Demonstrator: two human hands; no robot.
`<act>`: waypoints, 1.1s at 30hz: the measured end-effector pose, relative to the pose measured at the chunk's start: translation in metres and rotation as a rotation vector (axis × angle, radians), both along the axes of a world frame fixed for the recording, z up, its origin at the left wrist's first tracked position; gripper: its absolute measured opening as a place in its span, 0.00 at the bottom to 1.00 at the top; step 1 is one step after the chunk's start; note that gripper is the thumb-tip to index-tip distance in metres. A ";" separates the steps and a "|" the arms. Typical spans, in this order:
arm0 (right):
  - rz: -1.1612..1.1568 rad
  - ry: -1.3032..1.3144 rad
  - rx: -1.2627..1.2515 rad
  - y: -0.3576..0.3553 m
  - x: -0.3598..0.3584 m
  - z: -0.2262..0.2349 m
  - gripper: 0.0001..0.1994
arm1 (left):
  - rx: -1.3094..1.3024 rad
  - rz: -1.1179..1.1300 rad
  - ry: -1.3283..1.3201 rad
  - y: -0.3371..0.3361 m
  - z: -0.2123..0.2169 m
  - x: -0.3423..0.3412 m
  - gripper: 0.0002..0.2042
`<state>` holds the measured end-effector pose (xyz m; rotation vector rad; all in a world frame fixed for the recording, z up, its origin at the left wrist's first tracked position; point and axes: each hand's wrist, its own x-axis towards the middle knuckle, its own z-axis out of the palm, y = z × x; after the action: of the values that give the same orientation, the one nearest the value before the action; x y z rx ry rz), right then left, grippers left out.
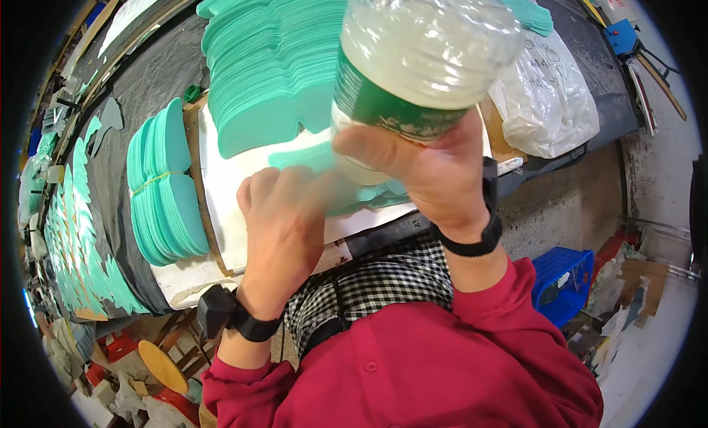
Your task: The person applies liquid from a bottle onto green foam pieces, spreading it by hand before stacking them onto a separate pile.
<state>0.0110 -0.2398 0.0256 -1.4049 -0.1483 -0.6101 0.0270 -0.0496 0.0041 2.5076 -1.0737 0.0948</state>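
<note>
My right hand [431, 173] grips a clear plastic bottle [420, 55] with a green label, raised close to the camera with its base toward the lens. My left hand [284, 225] is curled at the bottle's lower end, where the neck lies; the cap is hidden behind the fingers. Both wrists wear black bands. Below the hands lies a white work board [221, 206] with a few teal cut pieces on it.
A tall stack of teal foam cut-outs [273, 59] sits behind the bottle, and a banded bundle of teal pieces [166, 184] lies to the left. More teal shapes [74, 236] line the far left. A white plastic bag [549, 96] and a blue crate [564, 277] are to the right.
</note>
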 end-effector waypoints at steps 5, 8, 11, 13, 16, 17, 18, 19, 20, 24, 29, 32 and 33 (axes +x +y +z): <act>-0.302 0.139 -0.058 -0.070 -0.037 -0.002 0.27 | -0.039 0.081 0.036 0.027 -0.001 -0.012 0.18; -0.387 0.065 -0.079 -0.066 -0.043 -0.005 0.28 | -0.092 0.129 0.078 0.034 -0.006 -0.015 0.19; -0.338 0.052 -0.157 -0.042 -0.033 -0.002 0.29 | -0.141 0.123 0.110 0.043 -0.006 -0.016 0.18; -0.176 0.058 -0.076 -0.007 -0.016 0.002 0.31 | -0.234 0.173 0.123 0.049 -0.008 -0.018 0.18; 0.027 0.072 -0.002 0.034 0.010 0.010 0.27 | -0.265 0.297 0.132 0.064 -0.004 -0.026 0.17; 0.001 0.047 -0.140 0.042 0.015 0.004 0.31 | -0.279 0.328 0.126 0.068 -0.008 -0.028 0.18; 0.072 0.094 -0.139 0.051 0.018 0.006 0.35 | -0.285 0.329 0.126 0.070 -0.008 -0.029 0.18; 0.131 0.168 -0.013 0.065 0.018 0.009 0.34 | -0.272 0.351 0.133 0.073 -0.008 -0.030 0.18; 0.129 0.213 -0.124 0.071 0.016 0.005 0.36 | -0.259 0.371 0.140 0.074 -0.009 -0.030 0.18; 0.127 0.180 -0.357 0.072 -0.008 0.002 0.39 | -0.560 0.552 0.407 0.076 -0.037 -0.049 0.21; -0.030 0.098 -0.798 0.009 -0.046 -0.004 0.35 | -0.174 0.250 0.088 0.055 -0.014 -0.023 0.23; -0.341 0.038 -0.241 -0.034 -0.050 0.000 0.33 | -0.149 0.245 0.077 0.047 -0.010 -0.022 0.19; -0.416 0.045 -0.287 -0.057 -0.055 -0.005 0.29 | -0.148 0.248 0.098 0.047 -0.008 -0.021 0.18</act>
<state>-0.0444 -0.2964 0.0210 -1.7445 0.1012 -0.9256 0.0056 -0.0029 -0.0038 2.4706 -0.6879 0.1170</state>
